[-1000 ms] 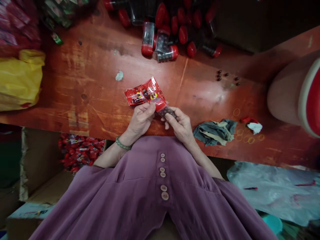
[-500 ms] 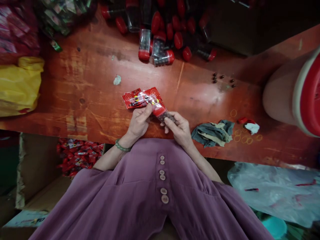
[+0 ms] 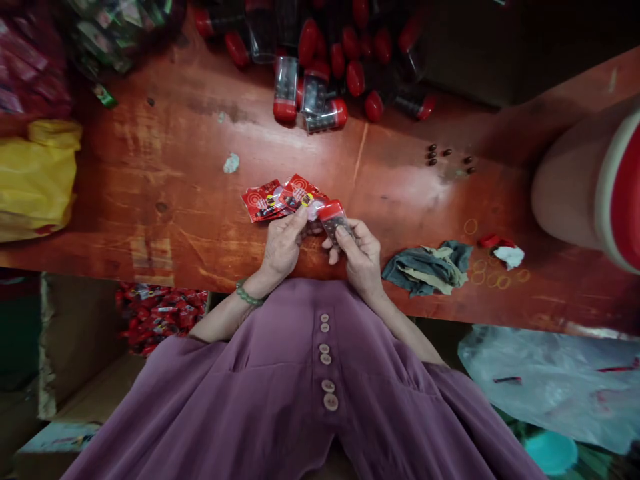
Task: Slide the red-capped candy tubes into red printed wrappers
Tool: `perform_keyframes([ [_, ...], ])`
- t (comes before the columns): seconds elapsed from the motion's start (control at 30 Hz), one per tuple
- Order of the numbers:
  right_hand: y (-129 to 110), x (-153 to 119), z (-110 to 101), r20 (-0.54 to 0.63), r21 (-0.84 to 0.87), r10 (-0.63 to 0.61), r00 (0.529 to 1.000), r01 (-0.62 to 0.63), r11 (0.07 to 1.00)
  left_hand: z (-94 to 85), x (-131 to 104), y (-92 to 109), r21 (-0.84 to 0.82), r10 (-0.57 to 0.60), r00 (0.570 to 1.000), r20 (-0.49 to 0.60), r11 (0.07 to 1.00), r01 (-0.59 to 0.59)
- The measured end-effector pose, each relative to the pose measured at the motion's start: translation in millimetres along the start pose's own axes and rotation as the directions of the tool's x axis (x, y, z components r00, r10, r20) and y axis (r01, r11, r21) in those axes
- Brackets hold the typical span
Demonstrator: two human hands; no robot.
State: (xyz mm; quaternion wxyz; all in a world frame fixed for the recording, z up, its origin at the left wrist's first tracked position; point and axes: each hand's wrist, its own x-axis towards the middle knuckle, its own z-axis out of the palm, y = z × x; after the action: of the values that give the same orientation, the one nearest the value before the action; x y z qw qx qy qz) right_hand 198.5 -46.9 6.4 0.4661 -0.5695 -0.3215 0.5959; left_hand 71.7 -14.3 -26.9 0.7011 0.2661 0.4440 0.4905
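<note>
In my right hand [image 3: 363, 252] is a small clear bottle [image 3: 333, 221] with a red cap and dark pellets inside, tilted with its cap toward the upper left. My left hand [image 3: 284, 245] pinches a red printed packet [image 3: 301, 191] between thumb and fingers, close beside the bottle's cap. Under and left of it, more red packets [image 3: 261, 201] lie overlapped on the table. Whether the packet touches the bottle I cannot tell.
Several red-capped bottles [image 3: 314, 90] lie piled at the back. Small brown pellets [image 3: 433, 155], a grey cloth [image 3: 427, 268] and rubber bands [image 3: 497, 280] lie to the right, by a large tub [image 3: 570, 187]. A yellow bag [image 3: 37, 183] sits at left; a box of red packets [image 3: 163, 317] stands below.
The bottle and the packet have come apart sideways: the red cap now shows beside the packet, where the packet lay across the bottle before. The bottle stands more upright in the right hand.
</note>
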Motion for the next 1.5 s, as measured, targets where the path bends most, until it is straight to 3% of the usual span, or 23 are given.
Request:
perform_keyframes([
  [0.27,-5.3,0.7,-1.0,0.051,-0.118,0.040,0.998,-0.033,0.992,-5.1,-1.6,2.1,0.129,0.011,0.999,0.051,0.991,-0.017],
  [0.67,-5.4,11.2,-8.1,0.165,-0.218,0.043,0.985,-0.006,0.976,-3.6,4.0,11.4,0.036,-0.116,0.991,0.060,0.993,0.114],
  [0.83,-1.6,14.3,-12.4,0.202,-0.202,0.060,0.978,-0.018,0.979,4.3,3.4,17.1,-0.078,-0.126,0.992,0.008,0.989,0.126],
  [0.93,0.0,12.2,-12.9,0.187,-0.324,-0.046,0.981,0.105,0.940,7.4,3.4,19.1,-0.173,-0.193,0.980,0.049,0.965,0.199],
  [1.03,-0.8,9.4,-12.8,0.227,-0.445,-0.211,0.951,0.294,0.846,8.9,3.6,19.0,-0.216,-0.218,0.974,0.057,0.950,0.225],
  [1.1,-1.9,7.7,-12.7,0.231,-0.461,-0.257,0.938,0.339,0.820,10.1,3.3,18.8,-0.212,-0.219,0.974,0.053,0.951,0.226],
  [1.2,-2.3,5.4,-11.9,0.206,-0.340,-0.112,0.972,0.179,0.923,12.7,1.3,20.0,-0.161,-0.223,0.972,0.073,0.959,0.232],
  [1.3,-0.3,3.6,-9.5,0.241,-0.125,0.056,0.969,-0.026,0.992,15.6,-0.9,23.3,-0.098,-0.202,0.974,0.102,0.972,0.212],
  [1.5,8.6,0.1,-1.0,0.114,-0.205,-0.124,0.986,0.145,0.968,23.6,-1.3,23.8,-0.084,-0.159,0.983,0.089,0.982,0.167],
])
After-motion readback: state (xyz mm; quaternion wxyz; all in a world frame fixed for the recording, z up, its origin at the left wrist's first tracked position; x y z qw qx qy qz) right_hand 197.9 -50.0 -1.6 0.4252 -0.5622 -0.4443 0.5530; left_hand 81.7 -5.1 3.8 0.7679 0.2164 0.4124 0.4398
